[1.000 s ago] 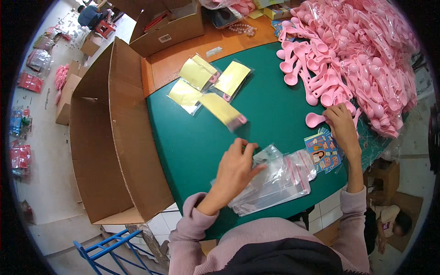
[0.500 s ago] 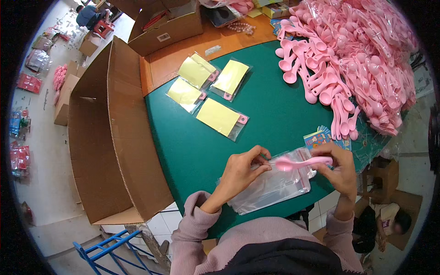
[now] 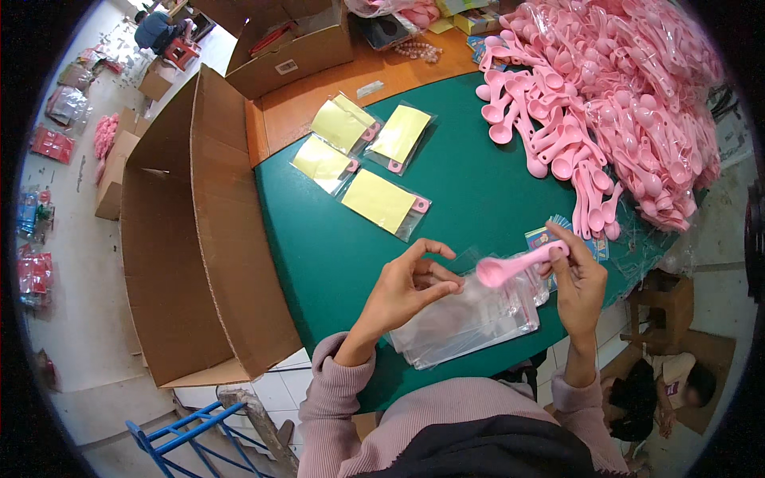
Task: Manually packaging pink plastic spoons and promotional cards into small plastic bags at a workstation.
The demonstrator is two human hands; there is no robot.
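My right hand [image 3: 582, 288] grips a pink plastic spoon [image 3: 510, 268] by its handle end, the bowl toward my left hand. My left hand [image 3: 402, 291] is curled, thumb and fingertips pinching the edge of a clear plastic bag [image 3: 470, 259]. The spoon's bowl is close to those fingertips and above the bag; whether it touches the film I cannot tell. Beneath lies a stack of clear zip bags [image 3: 454, 338] at the near table edge. Partly behind my right hand is a fan of blue printed cards [image 3: 560, 225].
Several filled bags with yellow cards [image 3: 378, 201] lie mid-table on the green top [image 3: 470, 183]. A large heap of pink spoons [image 3: 637, 119] covers the far right. An open cardboard box [image 3: 239, 231] stands left, beside a blue metal frame [image 3: 187, 434]. Other people sit at far left and lower right.
My right hand has drawn slightly down and turned, tilting the spoon's handle upward. My left hand has shifted a little left and its fingers have spread somewhat at the bag.
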